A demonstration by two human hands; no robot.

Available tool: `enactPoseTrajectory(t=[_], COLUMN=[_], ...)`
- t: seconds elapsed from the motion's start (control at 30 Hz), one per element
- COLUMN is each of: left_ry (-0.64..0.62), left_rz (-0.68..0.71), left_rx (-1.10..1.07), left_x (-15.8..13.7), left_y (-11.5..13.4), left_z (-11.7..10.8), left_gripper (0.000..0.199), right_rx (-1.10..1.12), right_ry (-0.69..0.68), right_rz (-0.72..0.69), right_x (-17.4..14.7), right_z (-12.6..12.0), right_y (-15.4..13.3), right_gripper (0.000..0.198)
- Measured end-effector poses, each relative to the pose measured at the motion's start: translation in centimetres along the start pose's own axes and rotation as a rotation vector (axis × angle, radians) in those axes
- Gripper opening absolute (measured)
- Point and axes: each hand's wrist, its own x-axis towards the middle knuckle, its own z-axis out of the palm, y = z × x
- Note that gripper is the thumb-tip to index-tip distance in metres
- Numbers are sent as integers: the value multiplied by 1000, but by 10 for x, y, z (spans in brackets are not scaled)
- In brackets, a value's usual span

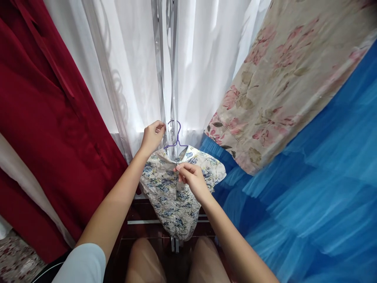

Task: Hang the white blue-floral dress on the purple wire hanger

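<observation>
A white blouse with blue and green floral print (pixel 173 204) hangs upright in front of me on a purple hanger (pixel 178 137). My right hand (pixel 191 175) is closed at the front of its neckline, thumb and fingertips pinching the fabric edge near the top of the centre line. Left of the hanger's hook, my left hand (pixel 153 136) is raised with its fingers pinched together beside pale vertical strips (pixel 167 78). Whatever is between those fingers is too small to make out. Part of the collar lies open on the right.
White curtains (pixel 132 59) hang behind the blouse. Dark red cloth (pixel 59 129) is on the left. A pink-flowered beige cloth (pixel 265 94) and blue ruffled fabric (pixel 318 196) fill the right. My knees (pixel 145 259) are below, with a dark tiled floor between them.
</observation>
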Motion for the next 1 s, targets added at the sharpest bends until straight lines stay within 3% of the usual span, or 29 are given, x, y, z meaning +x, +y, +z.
enactPoseTrajectory(t=[0.13,0.37,0.57,0.7,0.77,0.9,1.0], left_ry=[46,196,25,89,-11,-365,-409], left_rz=[82,6,-149,-118,-19,178,210], left_rx=[171,320,83,4,43,117,150], left_x=[-4,-25,-42,-74,-94,-119,-122], left_y=[8,10,-6,8,20,35,36], left_z=[4,15,6,-8,-12,-13,-12], left_gripper=[13,11,13,16,18,22,18], right_rx=[17,143,132,146,142,132,123], right_ry=[13,67,45,33,32,63,115], right_rz=[3,63,87,97,89,28,-6], right_x=[2,-2,-14,-17,-17,-15,-11], right_z=[1,-6,-7,6,13,18,14], right_y=[-1,3,5,12,15,17,21], right_gripper=[23,21,21,21,22,23,24])
